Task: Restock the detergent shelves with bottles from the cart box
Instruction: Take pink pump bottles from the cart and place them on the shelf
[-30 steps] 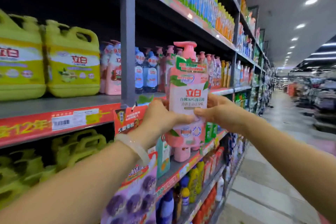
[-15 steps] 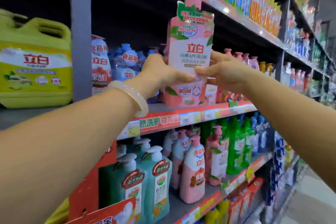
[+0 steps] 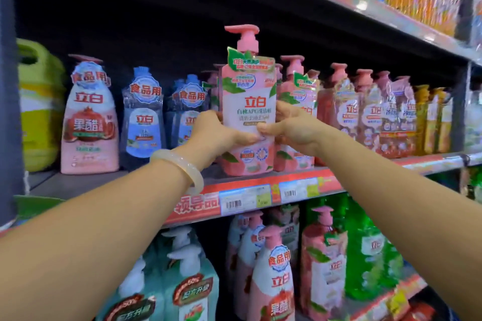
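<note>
Left hand [image 3: 219,131] and right hand [image 3: 288,126] gripping pink pump-top detergent bottle [image 3: 249,86] upright, base sitting at grey metal shelf [image 3: 78,184] front edge

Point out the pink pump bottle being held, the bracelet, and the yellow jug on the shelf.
pink pump bottle [image 3: 250,86]: head view, on its front label, upper part.
bracelet [image 3: 182,161]: head view, on the pale band at the left wrist.
yellow jug [image 3: 39,112]: head view, on its label, far left of the shelf.
</note>
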Available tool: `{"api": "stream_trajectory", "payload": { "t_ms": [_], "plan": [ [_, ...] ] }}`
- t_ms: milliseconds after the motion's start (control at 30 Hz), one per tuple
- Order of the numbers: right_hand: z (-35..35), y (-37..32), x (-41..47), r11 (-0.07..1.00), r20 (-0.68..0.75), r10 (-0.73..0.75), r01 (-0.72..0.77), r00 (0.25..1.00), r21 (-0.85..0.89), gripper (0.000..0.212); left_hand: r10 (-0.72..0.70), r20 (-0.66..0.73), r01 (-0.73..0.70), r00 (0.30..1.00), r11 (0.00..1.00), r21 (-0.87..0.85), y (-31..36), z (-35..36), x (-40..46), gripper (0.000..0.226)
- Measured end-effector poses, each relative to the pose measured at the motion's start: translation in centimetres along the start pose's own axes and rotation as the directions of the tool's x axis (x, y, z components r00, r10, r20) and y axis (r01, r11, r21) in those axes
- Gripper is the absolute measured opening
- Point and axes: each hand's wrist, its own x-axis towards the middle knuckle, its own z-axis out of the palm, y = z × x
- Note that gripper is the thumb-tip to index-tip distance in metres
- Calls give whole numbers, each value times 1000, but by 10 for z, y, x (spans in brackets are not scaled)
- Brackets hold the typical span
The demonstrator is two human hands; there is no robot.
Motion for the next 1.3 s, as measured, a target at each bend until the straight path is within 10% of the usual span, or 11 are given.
{"api": "stream_trajectory", "payload": {
  "t_ms": [267, 533, 667, 867, 1300],
  "plan": [
    [-12, 21, 7, 999, 48, 25, -27, 999, 44, 41, -32, 4, 32, 999, 999, 12, -12, 15, 12, 39],
    [-24, 30, -4, 758, -350, -235, -55, 907, -650, 40, -42, -14, 42, 999, 999, -17, -19, 16, 15, 50],
    [-47, 45, -7, 791, -539, -225, -171, 811, -587, 74, -40, -4, 40, 999, 998, -46, -18, 19, 13, 42],
    [-48, 80, 11, 953, -413, 7, -132, 911, -273, 155, -17, -29, 16, 999, 999, -50, -21, 27, 15, 51],
    [-57, 95, 17, 971, -371, -47, -44, 927, -235, 151, -38, -39, 37, 999, 999, -16, -21, 33, 16, 50]
  ]
}}
